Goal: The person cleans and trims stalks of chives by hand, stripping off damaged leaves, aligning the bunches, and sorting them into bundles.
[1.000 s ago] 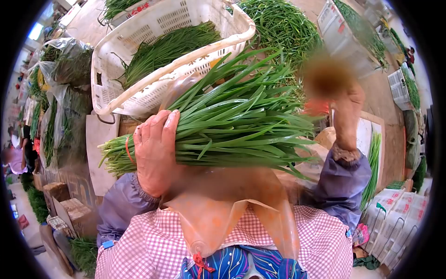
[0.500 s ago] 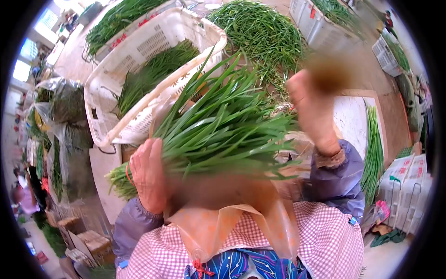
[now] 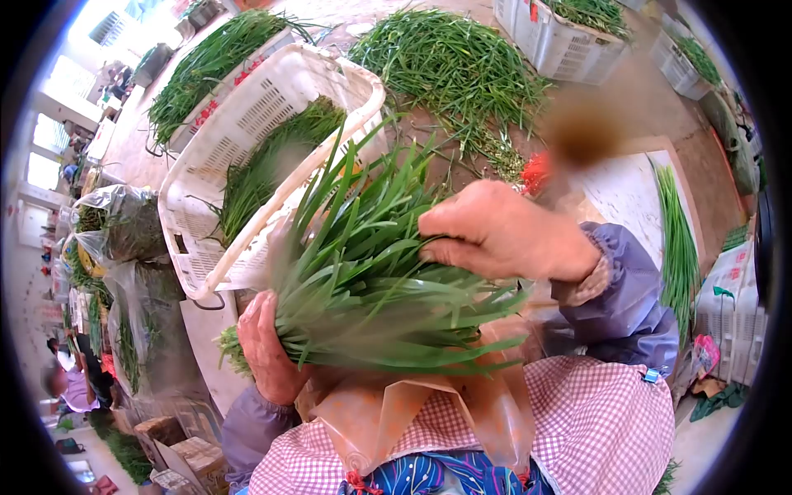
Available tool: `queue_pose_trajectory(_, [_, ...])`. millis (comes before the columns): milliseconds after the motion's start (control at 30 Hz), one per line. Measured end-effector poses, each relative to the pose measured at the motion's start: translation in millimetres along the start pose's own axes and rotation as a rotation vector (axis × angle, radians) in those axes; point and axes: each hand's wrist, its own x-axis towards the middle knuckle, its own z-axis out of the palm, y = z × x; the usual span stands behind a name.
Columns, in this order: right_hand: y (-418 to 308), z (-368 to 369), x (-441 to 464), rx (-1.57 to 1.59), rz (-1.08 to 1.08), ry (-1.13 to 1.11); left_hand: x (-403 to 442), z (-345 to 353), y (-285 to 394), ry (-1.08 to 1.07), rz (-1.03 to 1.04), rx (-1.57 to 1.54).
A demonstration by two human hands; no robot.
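Observation:
A thick bunch of green chives point(image 3: 388, 272) lies across my lap, leaf tips pointing right and pale cut ends at the left. My left hand point(image 3: 268, 346) is wrapped round the bunch near its cut ends. On the upper side of the leaves, my right hand point(image 3: 503, 231) is closed in a pinch, with chive leaves at its fingertips. How many leaves it grips is hidden. Beneath the bunch is a translucent orange plastic apron point(image 3: 371, 425) over a checked cloth.
A white plastic basket point(image 3: 194, 198) with chives in it stands front left. Loose chives point(image 3: 445, 70) are heaped on the floor ahead. To the right, more chives point(image 3: 678, 247) lie along a white board point(image 3: 623, 194). A red bundle of ties point(image 3: 535, 172) is beyond my right hand.
My right hand has come down and left from its raised position onto the chive leaves. The left hand keeps its hold. The whole view has shifted slightly.

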Motion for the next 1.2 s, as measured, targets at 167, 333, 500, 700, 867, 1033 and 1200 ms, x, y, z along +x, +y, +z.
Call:
queue_pose_trajectory(167, [27.7, -14.4, 4.2, 0.134, 0.074, 0.286, -2.3, -0.7, 2.8, -0.055, -0.022, 0.039])
queue_pose_trajectory(333, [47.9, -47.3, 11.7, 0.524, 0.431, 0.408, 6.1, -4.0, 9.9, -0.092, -0.022, 0.031])
queue_pose_trajectory(500, [49.4, -23.5, 35.9, 0.32, 0.164, 0.136, 14.2, -8.1, 14.3, -0.161, -0.041, 0.041])
queue_pose_trajectory(700, [70.9, -49.7, 49.8, 0.411, 0.223, 0.727, 21.8, -10.8, 20.0, -0.149, -0.132, 0.018])
queue_pose_trajectory(867, [75.8, -69.5, 29.6, 0.534, 0.24, 0.18, 11.2, -8.7, 8.8, -0.096, -0.136, -0.03])
queue_pose_trajectory(1033, [54.9, -23.1, 32.0, 0.359, -0.036, -0.01, 10.8, -11.6, 14.4, -0.094, -0.135, -0.032])
queue_pose_trajectory(1200, [54.1, -2.1, 35.1, 0.056, -0.191, 0.165, 9.4, -11.8, 12.8, -0.097, -0.142, -0.018])
